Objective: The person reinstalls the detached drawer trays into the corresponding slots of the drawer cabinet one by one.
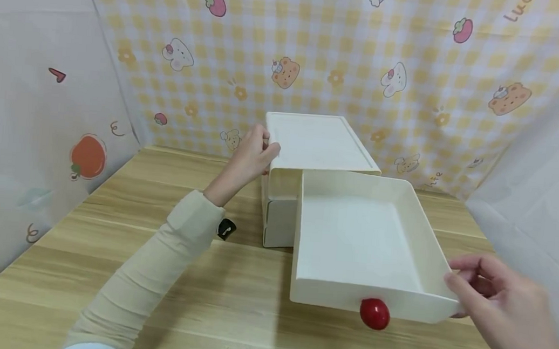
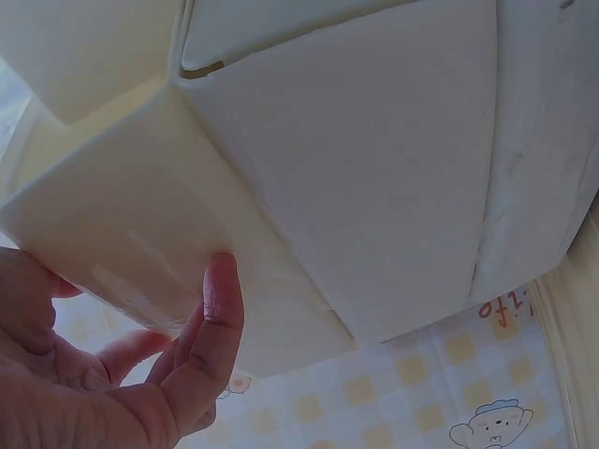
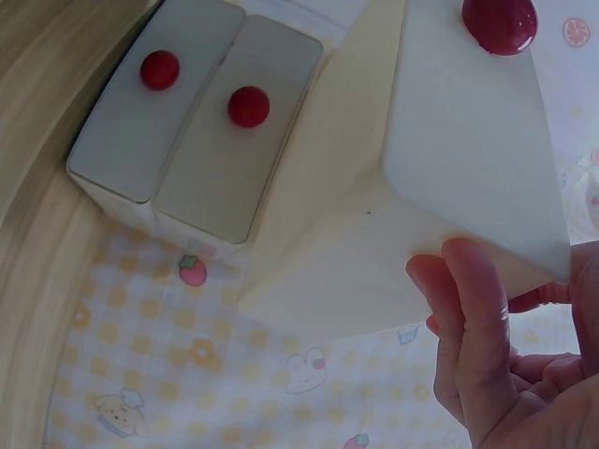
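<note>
A white drawer cabinet (image 1: 318, 142) stands on the table, its top opening facing me. My left hand (image 1: 254, 154) grips the cabinet's upper left edge; in the left wrist view its fingers (image 2: 223, 281) rest on the side wall. In front of the opening, a bare white drawer (image 1: 357, 239) with a red round knob (image 1: 374, 313) sits far out and shifted right, its back end by the opening. My right hand (image 1: 499, 298) pinches the drawer's right wall near the front corner. Below, two more drawer fronts with red knobs (image 3: 248, 107) appear in the right wrist view.
A small black object (image 1: 226, 228) lies on the wooden table (image 1: 212, 299), partly behind the left sleeve. Behind the cabinet hangs a yellow checked cloth (image 1: 337, 49) with cartoon prints. Pale printed sheets border the table on the left and right.
</note>
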Available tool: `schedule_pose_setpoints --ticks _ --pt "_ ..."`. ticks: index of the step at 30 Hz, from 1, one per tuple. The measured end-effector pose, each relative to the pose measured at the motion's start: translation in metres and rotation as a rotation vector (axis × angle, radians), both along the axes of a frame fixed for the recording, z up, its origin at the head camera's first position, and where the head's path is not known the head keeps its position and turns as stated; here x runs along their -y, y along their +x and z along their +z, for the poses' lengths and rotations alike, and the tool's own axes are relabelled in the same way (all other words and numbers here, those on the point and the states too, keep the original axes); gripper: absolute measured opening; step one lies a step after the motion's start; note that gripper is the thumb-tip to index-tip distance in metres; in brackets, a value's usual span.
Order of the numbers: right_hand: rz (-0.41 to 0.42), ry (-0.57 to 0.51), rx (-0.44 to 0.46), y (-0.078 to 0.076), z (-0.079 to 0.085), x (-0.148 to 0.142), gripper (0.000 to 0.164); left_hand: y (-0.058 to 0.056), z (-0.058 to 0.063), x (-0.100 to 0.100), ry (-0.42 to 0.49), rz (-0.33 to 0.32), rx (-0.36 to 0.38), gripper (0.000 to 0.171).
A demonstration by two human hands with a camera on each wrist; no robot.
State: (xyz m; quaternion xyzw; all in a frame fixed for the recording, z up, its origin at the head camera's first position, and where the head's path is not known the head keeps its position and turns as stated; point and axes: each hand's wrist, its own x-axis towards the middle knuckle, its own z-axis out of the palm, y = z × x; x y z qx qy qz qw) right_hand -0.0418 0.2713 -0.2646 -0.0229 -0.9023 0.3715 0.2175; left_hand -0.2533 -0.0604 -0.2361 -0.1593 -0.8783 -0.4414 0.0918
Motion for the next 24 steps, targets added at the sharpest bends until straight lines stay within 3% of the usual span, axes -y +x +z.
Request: schedule_pose_setpoints --ticks 12,24 --pt "0.068 0.024 -0.036 -0.003 0.004 0.027 0.012 -0.001 -0.002 0.000 0.002 0.007 0.003 0.032" --pt "0.052 0.119 -0.016 -0.010 0.007 0.041 0.011 0.000 -0.001 0.000 0.010 0.008 -0.011 0.034"
